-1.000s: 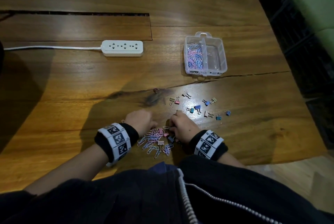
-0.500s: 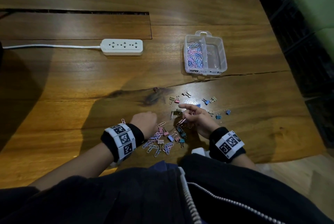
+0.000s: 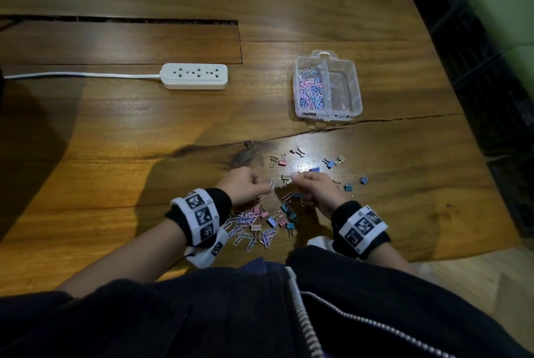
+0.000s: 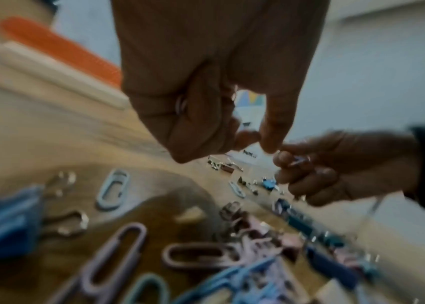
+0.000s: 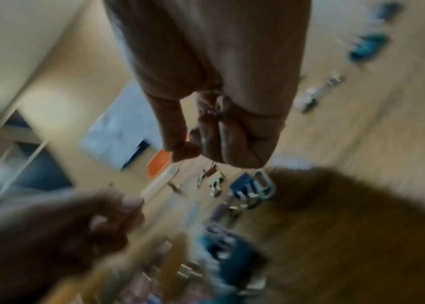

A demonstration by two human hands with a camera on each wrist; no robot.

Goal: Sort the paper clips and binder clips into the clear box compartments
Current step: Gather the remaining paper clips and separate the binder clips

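The clear box [image 3: 356, 88] stands at the far right; its left compartment holds pink and blue paper clips [image 3: 311, 90], its right one is almost bare. A mixed pile of paper clips and binder clips [image 3: 254, 227] lies at the near table edge, and loose binder clips [image 3: 332, 162] are scattered beyond it. My left hand [image 3: 255, 184] hovers over the pile with fingers curled; the left wrist view shows a paper clip [image 4: 181, 105] tucked in them. My right hand [image 3: 299, 178] is fingertip to fingertip with it, pinching small paper clips [image 4: 297, 161]. A pale paper clip [image 3: 271, 184] shows between the hands.
A white power strip [image 3: 194, 76] with its cord lies at the back left. A long crack [image 3: 375, 120] runs across the wooden table in front of the box. The table's right edge [image 3: 474, 132] drops to a dark floor.
Both hands left the pile. The right hand lifted out to the right holding a clip, then came back left to meet the left hand, which rose forward.
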